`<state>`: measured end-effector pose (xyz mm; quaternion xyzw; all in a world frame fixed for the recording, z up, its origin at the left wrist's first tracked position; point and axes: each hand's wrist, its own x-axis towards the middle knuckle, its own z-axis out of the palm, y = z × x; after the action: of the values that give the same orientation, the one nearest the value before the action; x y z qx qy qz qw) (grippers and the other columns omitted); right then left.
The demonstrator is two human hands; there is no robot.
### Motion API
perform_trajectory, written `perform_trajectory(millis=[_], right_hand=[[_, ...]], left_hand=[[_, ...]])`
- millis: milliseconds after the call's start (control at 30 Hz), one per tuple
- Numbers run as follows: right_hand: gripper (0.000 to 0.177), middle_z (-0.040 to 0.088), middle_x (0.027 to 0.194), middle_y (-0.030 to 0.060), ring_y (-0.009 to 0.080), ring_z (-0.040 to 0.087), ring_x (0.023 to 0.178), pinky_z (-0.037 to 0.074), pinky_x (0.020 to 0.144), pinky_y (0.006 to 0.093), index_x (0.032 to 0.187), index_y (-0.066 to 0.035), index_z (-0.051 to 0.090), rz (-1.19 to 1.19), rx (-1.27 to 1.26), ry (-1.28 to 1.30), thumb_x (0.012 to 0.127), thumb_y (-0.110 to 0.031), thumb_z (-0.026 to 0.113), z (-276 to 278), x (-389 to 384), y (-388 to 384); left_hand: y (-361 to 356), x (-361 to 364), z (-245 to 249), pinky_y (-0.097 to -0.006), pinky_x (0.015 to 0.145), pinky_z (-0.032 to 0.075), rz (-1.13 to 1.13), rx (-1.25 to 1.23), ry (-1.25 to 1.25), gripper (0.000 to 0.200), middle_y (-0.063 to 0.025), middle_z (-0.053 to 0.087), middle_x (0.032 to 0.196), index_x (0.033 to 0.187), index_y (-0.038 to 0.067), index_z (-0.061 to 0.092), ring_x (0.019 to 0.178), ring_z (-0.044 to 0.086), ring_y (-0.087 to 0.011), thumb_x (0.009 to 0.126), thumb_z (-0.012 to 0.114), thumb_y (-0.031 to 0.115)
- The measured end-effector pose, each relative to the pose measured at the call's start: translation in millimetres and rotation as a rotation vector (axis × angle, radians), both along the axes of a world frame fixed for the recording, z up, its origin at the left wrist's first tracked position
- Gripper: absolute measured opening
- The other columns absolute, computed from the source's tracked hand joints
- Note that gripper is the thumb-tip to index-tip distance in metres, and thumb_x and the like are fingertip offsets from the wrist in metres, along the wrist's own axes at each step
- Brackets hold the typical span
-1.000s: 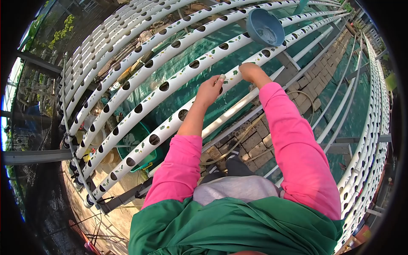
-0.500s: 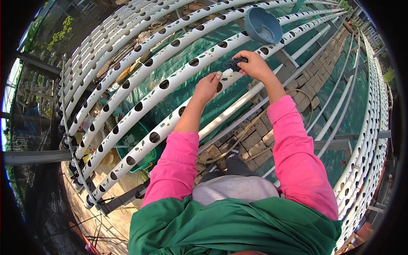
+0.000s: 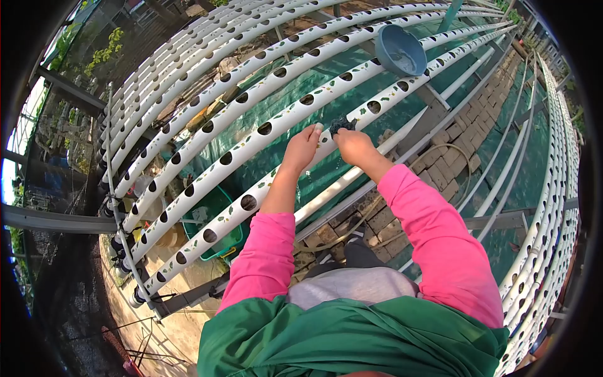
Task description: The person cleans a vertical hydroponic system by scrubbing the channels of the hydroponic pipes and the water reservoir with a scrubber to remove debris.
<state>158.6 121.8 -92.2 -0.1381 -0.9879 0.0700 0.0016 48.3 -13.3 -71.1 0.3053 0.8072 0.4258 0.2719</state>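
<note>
White pipes (image 3: 229, 218), right fingers (image 3: 343, 134) partly hiding mesh (image 3: 341, 124)

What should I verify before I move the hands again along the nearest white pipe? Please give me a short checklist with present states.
1. Dark mesh pad held in the fingers of the right hand: ok.
2. Left hand at the near white pipe: ok.
3. Left hand's grip firm: cannot tell, the contact is too small to judge.
4. Near white pipe free of green, leaf-like patches: not ok, several show along it.
5. Blue basin resting on the pipes, away from both hands: ok.
6. Enough water in the basin: cannot tell.
</note>
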Motion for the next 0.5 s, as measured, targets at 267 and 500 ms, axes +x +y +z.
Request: perform_trajectory(millis=[267, 500], right_hand=[[0.031, 0.069, 0.095, 0.0156, 0.0321, 0.068, 0.091, 0.055, 0.077, 0.0416, 0.105, -0.004, 0.065, -0.057, -0.080, -0.341, 0.076, 0.002, 0.058, 23, -23, 4], [0.036, 0.070, 0.088, 0.0155, 0.0331, 0.069, 0.083, 0.057, 0.077, 0.0420, 0.111, -0.004, 0.064, -0.296, -0.461, -0.321, 0.077, 0.002, 0.054, 19, -15, -3]], left_hand=[[1, 4, -1, -0.0395, 0.085, 0.048, 0.002, 0.006, 0.029, 0.044, -0.0183, 0.068, 0.100, 0.124, 0.008, 0.059, 0.094, 0.065, -0.0335, 0.097, 0.045, 0.040], [1, 1, -11, -0.0414, 0.087, 0.047, 0.000, 0.050, 0.137, 0.044, -0.0189, 0.068, 0.101, 0.123, 0.009, 0.060, 0.098, 0.063, -0.0362, 0.096, 0.045, 0.041]])
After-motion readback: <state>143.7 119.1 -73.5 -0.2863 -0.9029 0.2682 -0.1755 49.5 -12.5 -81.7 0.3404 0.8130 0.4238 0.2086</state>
